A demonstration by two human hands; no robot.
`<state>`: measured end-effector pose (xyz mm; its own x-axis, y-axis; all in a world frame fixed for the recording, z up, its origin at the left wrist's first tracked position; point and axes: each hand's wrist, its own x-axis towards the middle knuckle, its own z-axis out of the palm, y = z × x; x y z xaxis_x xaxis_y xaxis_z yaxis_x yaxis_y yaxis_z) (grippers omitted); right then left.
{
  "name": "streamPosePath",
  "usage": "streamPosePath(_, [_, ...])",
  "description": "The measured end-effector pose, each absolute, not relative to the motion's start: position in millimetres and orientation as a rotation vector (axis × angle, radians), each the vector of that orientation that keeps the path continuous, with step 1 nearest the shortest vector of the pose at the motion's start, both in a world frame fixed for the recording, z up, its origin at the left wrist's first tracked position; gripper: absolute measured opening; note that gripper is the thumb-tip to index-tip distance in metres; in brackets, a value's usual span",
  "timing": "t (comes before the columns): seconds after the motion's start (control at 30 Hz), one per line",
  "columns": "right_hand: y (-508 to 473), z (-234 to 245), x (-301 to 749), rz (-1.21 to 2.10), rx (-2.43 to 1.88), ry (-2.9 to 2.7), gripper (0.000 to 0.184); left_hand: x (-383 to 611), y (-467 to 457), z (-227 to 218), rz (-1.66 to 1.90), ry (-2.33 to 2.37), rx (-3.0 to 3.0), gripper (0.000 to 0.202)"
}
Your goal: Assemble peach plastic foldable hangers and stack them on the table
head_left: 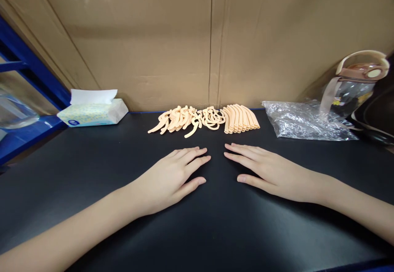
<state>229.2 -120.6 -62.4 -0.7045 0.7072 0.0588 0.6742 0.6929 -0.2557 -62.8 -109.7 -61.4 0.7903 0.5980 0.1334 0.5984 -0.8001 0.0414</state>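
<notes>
My left hand (175, 173) lies flat on the black tabletop (215, 231), palm down, its fingers stretched out and holding nothing. Opposite it, my right hand (271, 169) rests the same way, fingers apart and bare. A gap separates the two sets of fingertips. Beyond them sit three groups of small peach-coloured pieces: curved, hook-like pieces (181, 118) on the left, a tangle of ring-like pieces (212, 118) in the middle, and a neat row of curved tubes (241, 118) on the right. Neither hand touches these pieces.
A tissue pack (95, 112) stands at the back left beside a blue metal frame (33, 79). Crumpled clear plastic (304, 120) lies at the back right, by a drinking bottle (351, 91) with a handle. A cardboard wall (166, 46) closes off the far edge.
</notes>
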Motion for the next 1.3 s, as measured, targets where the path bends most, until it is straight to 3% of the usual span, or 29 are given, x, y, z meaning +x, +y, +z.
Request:
streamPosePath(0.27, [-119, -64, 232, 0.342, -1.162, -2.76, 0.06, -67, -95, -64, -0.323, -1.011, -2.93, 0.042])
streamPosePath(0.5, [-120, -62, 232, 0.339, -1.147, -2.754, 0.06, -69, -90, -73, -0.355, -1.27, -2.76, 0.067])
streamPosePath(0.93, [-120, -60, 230, 0.307, -1.15, -2.792, 0.063, -69, -91, -72, -0.196, -1.372, -2.767, 0.09])
streamPosePath(1.3, [-120, -59, 230, 0.31, -1.152, -2.788, 0.063, -67, -98, -68, -0.186, -1.241, -2.703, 0.089])
